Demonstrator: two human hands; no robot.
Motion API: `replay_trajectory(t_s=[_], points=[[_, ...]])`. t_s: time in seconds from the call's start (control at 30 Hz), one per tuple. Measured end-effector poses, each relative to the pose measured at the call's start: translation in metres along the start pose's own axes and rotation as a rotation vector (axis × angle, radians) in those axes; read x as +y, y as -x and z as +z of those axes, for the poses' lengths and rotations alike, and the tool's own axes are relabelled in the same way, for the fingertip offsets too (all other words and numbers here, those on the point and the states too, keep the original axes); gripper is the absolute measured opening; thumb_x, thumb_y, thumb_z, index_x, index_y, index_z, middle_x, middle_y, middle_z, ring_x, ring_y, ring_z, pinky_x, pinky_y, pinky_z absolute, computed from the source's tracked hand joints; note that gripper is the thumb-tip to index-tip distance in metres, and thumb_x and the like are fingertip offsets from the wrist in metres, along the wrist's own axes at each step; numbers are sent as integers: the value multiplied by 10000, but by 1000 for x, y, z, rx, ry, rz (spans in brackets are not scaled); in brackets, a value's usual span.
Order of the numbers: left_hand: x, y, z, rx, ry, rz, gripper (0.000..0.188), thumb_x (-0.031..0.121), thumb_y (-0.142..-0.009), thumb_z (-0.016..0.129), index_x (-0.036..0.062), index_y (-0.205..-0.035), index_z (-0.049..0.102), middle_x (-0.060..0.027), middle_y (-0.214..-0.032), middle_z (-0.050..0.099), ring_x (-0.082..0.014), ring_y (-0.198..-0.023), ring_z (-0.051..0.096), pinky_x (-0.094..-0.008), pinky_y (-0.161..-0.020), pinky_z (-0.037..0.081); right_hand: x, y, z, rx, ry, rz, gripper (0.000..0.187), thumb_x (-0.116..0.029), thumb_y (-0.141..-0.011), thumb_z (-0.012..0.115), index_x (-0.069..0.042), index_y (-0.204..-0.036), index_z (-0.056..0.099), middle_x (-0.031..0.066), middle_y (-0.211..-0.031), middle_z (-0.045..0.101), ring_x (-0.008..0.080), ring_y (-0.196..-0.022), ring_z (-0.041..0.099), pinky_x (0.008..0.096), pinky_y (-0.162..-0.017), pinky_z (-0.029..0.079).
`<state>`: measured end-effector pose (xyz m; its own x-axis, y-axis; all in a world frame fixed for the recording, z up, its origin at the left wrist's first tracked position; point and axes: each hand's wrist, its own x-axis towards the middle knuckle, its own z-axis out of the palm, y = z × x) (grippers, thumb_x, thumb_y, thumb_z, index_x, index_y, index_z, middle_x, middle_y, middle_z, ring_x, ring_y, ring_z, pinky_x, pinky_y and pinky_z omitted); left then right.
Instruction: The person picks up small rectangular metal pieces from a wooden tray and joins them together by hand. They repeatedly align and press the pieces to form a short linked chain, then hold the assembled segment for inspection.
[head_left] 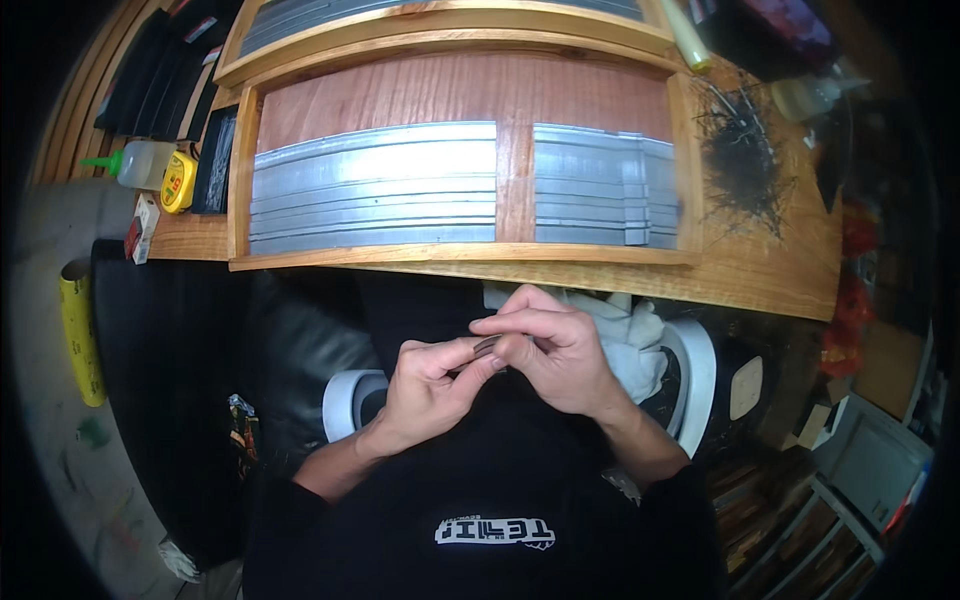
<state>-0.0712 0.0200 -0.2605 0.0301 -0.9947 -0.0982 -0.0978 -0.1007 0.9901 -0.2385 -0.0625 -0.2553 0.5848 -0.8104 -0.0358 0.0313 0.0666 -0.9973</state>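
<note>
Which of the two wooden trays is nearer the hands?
The near tray, at the table's front edge; the far tray lies beyond it, cut off by the picture's top.

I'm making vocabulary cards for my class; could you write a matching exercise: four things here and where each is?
1. dark piece
2. tape measure
3. yellow tube
4. wiry dark heap

A. beside the green-tipped bottle
B. on the bench, right of the near wooden frame
C. between the left hand and right hand
D. far left, off the bench

Pairs: 1-C; 2-A; 3-D; 4-B
</note>
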Motion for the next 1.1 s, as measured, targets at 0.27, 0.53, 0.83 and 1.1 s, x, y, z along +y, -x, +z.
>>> replay_trajectory(t_s=[0.27, 0.53, 0.83, 1.1], points=[[-9, 7, -3, -58, -156, 36, 164, 9, -932, 760, -47, -1086, 754, -147, -795, 748, -131, -653, 700, -251, -573, 505, 7, 5, -13, -112, 15, 72, 183, -23, -861, 824, -42, -1043, 817, 37, -917, 677, 122, -825, 645, 242, -714, 518], [-11, 2, 3, -32, -171, 163, 176, -38, -905, 753, -63, -1080, 747, -123, -718, 690, -184, -579, 643, -277, -539, 475, 11, 4, -21, -159, -17, 89, 199, 8, -832, 830, -45, -1023, 822, 35, -903, 680, 119, -831, 647, 246, -715, 526], [-11, 4, 5, -68, -169, 148, 167, -56, -902, 728, -71, -1068, 737, -153, -796, 735, -218, -661, 718, -284, -587, 529, 13, 4, -25, -191, 28, 18, 195, 9, -807, 843, -40, -995, 820, 39, -894, 684, 117, -787, 650, 247, -683, 533], [-15, 6, 6, -90, -174, 148, 189, -60, -898, 717, -66, -1087, 736, -193, -895, 767, -270, -796, 778, -296, -677, 581, 10, 5, -25, -191, 58, -27, 206, 10, -802, 842, -35, -1001, 815, 47, -900, 682, 124, -785, 651, 251, -677, 532]])
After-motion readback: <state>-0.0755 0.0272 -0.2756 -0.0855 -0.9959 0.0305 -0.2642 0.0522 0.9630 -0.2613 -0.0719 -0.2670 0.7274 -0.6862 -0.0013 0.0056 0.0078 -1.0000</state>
